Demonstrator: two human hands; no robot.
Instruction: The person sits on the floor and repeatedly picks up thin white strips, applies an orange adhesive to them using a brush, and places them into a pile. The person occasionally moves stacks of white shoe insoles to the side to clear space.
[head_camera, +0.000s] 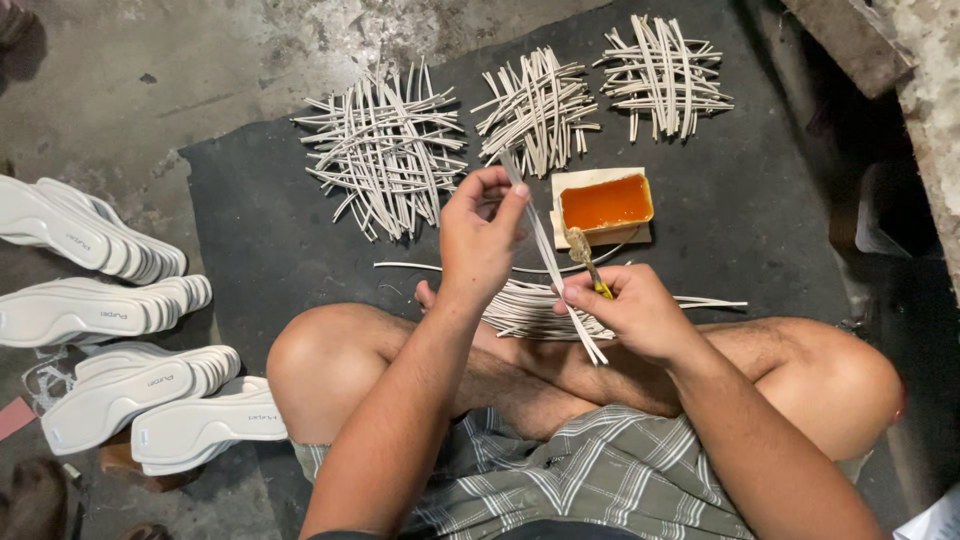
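My left hand (482, 235) pinches the upper end of a thin white strip (553, 268) that slants down toward my right hand (632, 312). That right hand grips a small glue-coated brush with a yellow handle (583, 256) and also steadies the strip's lower end. Just beyond the hands sits an open box of orange glue (605, 203) on the dark mat (260, 220). A loose bundle of white strips (525, 310) lies on the mat in front of my crossed legs.
Three crisscrossed piles of white strips (385, 150), (538, 108), (662, 76) lie at the mat's far side. Stacks of white shoe soles (110, 310) rest on the concrete floor at left. A rough wall edge (900, 60) runs along the right.
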